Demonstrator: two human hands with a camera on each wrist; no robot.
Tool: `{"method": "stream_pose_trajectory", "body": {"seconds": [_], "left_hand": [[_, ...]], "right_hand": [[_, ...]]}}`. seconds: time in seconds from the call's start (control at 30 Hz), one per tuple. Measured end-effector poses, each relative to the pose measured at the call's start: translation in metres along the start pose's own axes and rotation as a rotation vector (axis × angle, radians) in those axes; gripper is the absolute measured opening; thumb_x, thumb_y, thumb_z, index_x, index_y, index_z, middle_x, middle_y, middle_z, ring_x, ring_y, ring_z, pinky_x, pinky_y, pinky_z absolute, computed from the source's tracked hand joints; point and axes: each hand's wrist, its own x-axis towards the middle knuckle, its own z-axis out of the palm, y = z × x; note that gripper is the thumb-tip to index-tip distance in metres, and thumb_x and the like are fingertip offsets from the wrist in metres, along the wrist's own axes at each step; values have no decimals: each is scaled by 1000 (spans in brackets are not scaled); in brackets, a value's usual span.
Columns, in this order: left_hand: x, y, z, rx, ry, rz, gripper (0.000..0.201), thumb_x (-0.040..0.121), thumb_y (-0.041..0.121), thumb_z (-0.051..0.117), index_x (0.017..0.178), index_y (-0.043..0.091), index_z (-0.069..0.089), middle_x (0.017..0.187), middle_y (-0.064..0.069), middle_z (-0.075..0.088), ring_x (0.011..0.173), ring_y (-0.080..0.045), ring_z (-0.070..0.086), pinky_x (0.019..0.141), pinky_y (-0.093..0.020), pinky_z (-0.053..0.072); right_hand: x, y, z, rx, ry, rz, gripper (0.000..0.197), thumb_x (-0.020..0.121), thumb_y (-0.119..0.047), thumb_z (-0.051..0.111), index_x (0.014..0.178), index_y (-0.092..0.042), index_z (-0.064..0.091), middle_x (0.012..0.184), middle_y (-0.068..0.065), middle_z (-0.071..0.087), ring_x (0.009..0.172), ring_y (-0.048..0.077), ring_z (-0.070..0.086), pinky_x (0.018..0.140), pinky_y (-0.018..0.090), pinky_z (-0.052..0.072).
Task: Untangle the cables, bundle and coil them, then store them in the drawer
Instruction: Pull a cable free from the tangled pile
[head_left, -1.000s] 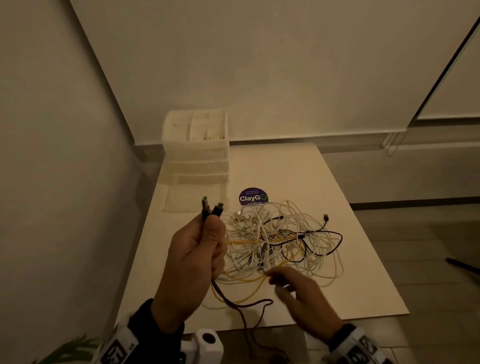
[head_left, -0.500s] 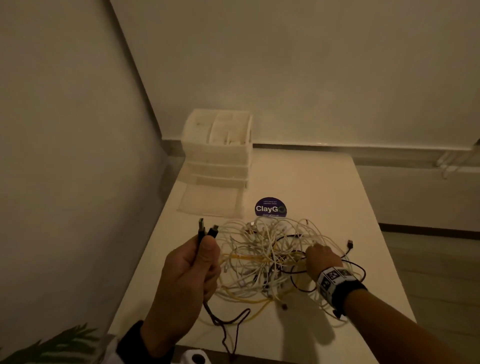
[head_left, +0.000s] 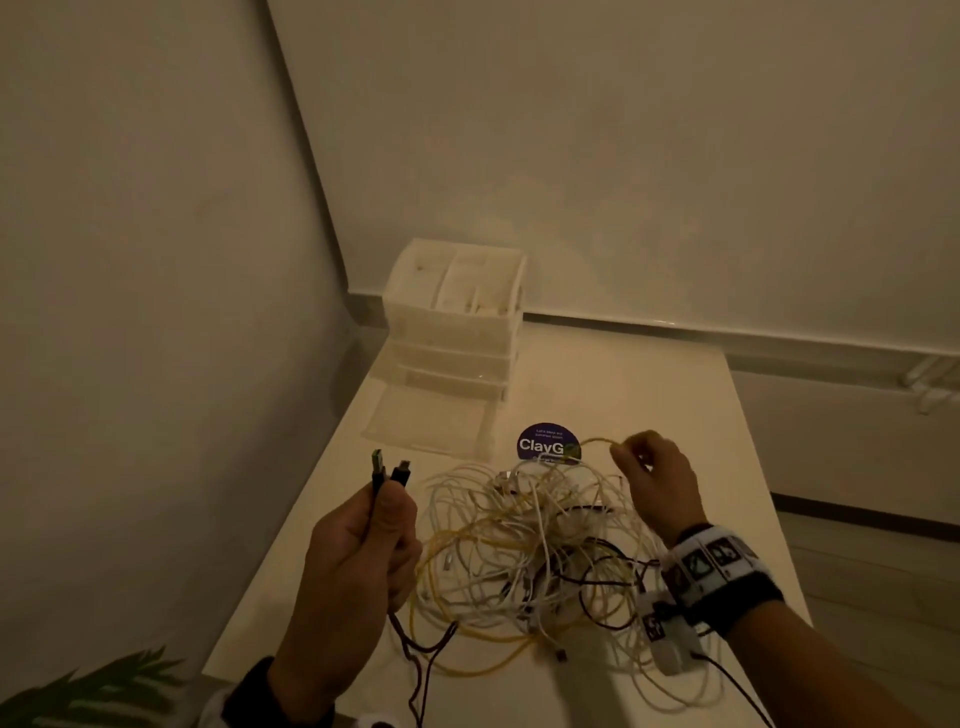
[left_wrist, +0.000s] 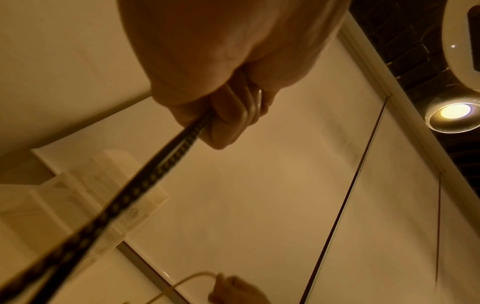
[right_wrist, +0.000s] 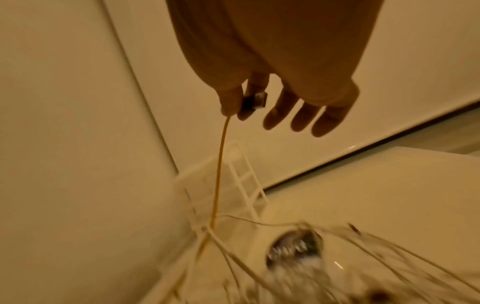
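The white table (head_left: 649, 395) runs from the near edge back to the wall, with bare surface on its far right half and a narrow strip along its left edge beside the side wall. At its far left corner stands the white drawer unit (head_left: 457, 332), its lowest drawer (head_left: 431, 426) pulled out toward the tangle of cables (head_left: 530, 551), which fills the near middle of the table and spills close to the near edge. A round purple sticker (head_left: 545, 441) lies between drawer and tangle. The left hand (head_left: 358, 561) is raised over the table's left part, fingers curled round a dark cable (head_left: 387, 475) whose two plugs stick up above the fist, as half a second ago. The right hand (head_left: 654, 478), which then lay pressed into the right side of the heap, is now lifted at the heap's far edge, thumb and forefinger pinching a yellow cable (head_left: 597, 441) that rises out of the tangle. The right wrist view alone shows the dark plug (right_wrist: 253, 101) at that cable's end held in the pinch, the other three fingers (right_wrist: 301, 117) loosely extended. The left wrist view shows the dark cable's braided pattern (left_wrist: 145, 183) and a lit ceiling lamp (left_wrist: 454, 113).
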Motion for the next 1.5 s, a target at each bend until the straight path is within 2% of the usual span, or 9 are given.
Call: {"method": "stream_pose_trajectory", "body": {"seconds": [0.23, 0.37, 0.6, 0.73, 0.87, 1.0, 1.1, 1.27, 1.5], "left_hand": [[19, 13, 9, -17, -47, 50, 69, 66, 78, 61, 63, 13, 39, 51, 5, 26, 42, -10, 16, 39, -16, 21], [36, 26, 8, 50, -45, 133, 59, 68, 78, 59, 64, 20, 47, 51, 9, 29, 42, -9, 21, 39, -20, 24], [49, 49, 12, -51, -7, 263, 21, 87, 30, 63, 85, 11, 71, 49, 5, 33, 40, -12, 23, 43, -23, 24], [50, 47, 12, -74, 10, 240, 19, 85, 29, 65, 93, 13, 73, 48, 6, 39, 40, -10, 28, 43, -23, 27], [48, 43, 14, 84, -21, 247, 22, 86, 32, 63, 90, 14, 76, 64, -19, 64, 49, -17, 53, 46, -25, 42], [53, 41, 12, 198, -17, 263, 37, 93, 41, 48, 87, 13, 72, 64, -7, 68, 59, -29, 65, 53, -39, 56], [63, 46, 1, 283, 52, 328, 48, 94, 53, 40, 74, 15, 62, 58, 7, 57, 56, -10, 56, 57, -25, 48], [78, 77, -19, -5, 0, 407, 43, 92, 48, 42, 60, 19, 47, 52, 0, 41, 47, -19, 45, 51, -35, 51], [73, 122, -58, -29, 124, 570, 48, 101, 38, 34, 60, 14, 27, 47, 10, 27, 37, -8, 18, 43, -17, 20]], "right_hand": [[5, -104, -41, 1074, -37, 155, 15, 94, -20, 58, 88, -6, 60, 92, 15, 69, 98, 32, 68, 88, 46, 54], [3, -168, -65, 1307, -109, 93, 22, 97, -32, 50, 84, -14, 54, 74, 3, 60, 65, 18, 58, 69, 36, 51], [-79, -227, -30, 774, -362, -330, 6, 93, -5, 55, 90, -3, 60, 79, 11, 68, 64, 20, 58, 61, 25, 48], [-106, -221, -7, 767, -276, -219, 5, 88, -6, 62, 87, -6, 67, 73, 10, 67, 61, 14, 60, 57, 20, 48], [-118, -226, 7, 739, -270, -232, 6, 87, -9, 65, 87, -5, 69, 72, 9, 70, 57, 14, 63, 58, 21, 51], [-119, -218, 14, 607, -221, -314, 8, 89, -12, 62, 83, -8, 59, 69, -7, 68, 51, 12, 59, 52, 24, 49], [-120, -200, 25, 410, -204, -420, 4, 93, -24, 58, 90, -25, 55, 71, 0, 65, 53, 14, 59, 54, 39, 52], [-111, -151, 51, 271, -459, -470, 22, 99, -36, 43, 89, -26, 61, 72, -5, 65, 65, 12, 59, 64, 30, 50], [-87, -71, 92, 88, -557, -381, 28, 100, -36, 40, 76, -26, 51, 71, -4, 59, 66, 10, 55, 68, 35, 47]]}}
